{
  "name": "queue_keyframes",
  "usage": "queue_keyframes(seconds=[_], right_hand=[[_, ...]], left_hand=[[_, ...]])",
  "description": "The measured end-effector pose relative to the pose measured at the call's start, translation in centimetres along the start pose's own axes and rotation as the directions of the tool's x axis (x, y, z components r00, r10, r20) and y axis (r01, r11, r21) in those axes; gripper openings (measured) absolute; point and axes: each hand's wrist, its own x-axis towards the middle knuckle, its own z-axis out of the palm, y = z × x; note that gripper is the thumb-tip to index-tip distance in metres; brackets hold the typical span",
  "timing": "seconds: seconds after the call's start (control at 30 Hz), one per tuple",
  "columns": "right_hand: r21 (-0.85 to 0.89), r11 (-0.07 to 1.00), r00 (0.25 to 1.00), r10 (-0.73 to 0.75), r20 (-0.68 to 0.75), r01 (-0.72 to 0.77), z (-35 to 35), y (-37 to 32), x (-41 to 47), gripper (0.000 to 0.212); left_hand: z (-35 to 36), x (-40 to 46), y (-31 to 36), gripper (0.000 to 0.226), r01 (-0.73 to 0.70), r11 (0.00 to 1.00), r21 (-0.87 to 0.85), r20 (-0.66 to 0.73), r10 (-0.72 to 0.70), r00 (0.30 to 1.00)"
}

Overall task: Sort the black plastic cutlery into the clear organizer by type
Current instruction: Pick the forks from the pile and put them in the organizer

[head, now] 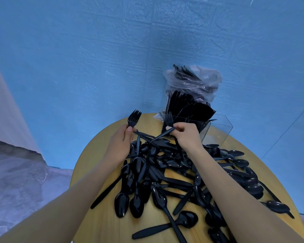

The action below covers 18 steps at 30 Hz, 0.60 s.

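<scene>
Your left hand [124, 137] grasps a bunch of forks [134, 116] by the handles, with the tines pointing up and away from you. Your right hand [186, 135] pinches one fork [169, 120] near its neck; its handle crosses the handles held by the left hand. Both hands are above the far end of the pile [179, 176], a heap of black spoons, knives and forks that lies on the round wooden table [98, 223]. The organizer [216, 128] stands just behind your right hand, and many forks already stand upright in it. Behind it, a plastic bag [191, 79] with more cutlery leans at the blue wall [95, 58].
</scene>
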Motion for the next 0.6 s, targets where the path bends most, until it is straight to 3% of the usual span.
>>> queue_keyframes(seconds=[0.13,0.3,0.37,0.47,0.6], right_hand=[[-0.052,0.991,0.992,-0.124,-0.026,0.122,-0.9,-1.6,-0.6,0.042],[-0.115,0.961,0.968,-0.25,0.034,0.252,-0.6,-3.4,-1.6,0.03],[-0.166,0.945,0.957,-0.289,-0.016,0.283,-0.6,-3.5,-1.4,0.029],[-0.109,0.952,0.953,-0.294,-0.069,0.285,-1.2,-3.8,-1.4,0.035],[-0.002,0.964,0.964,-0.265,-0.019,0.265,-0.1,-4.0,-2.5,0.031]], left_hand=[[0.5,-0.2,1.3,0.029,-0.017,1.0,-0.021,0.03,0.018,0.999],[1.5,-0.2,3.4,0.027,-0.008,0.996,-0.09,0.064,0.014,0.998],[1.8,-0.1,4.2,0.027,0.0,0.995,-0.102,0.063,0.006,0.998],[2.1,-0.1,5.1,0.028,0.028,0.989,-0.142,0.071,-0.018,0.997],[2.8,-0.3,5.7,0.029,0.074,0.98,-0.187,0.107,-0.055,0.993]])
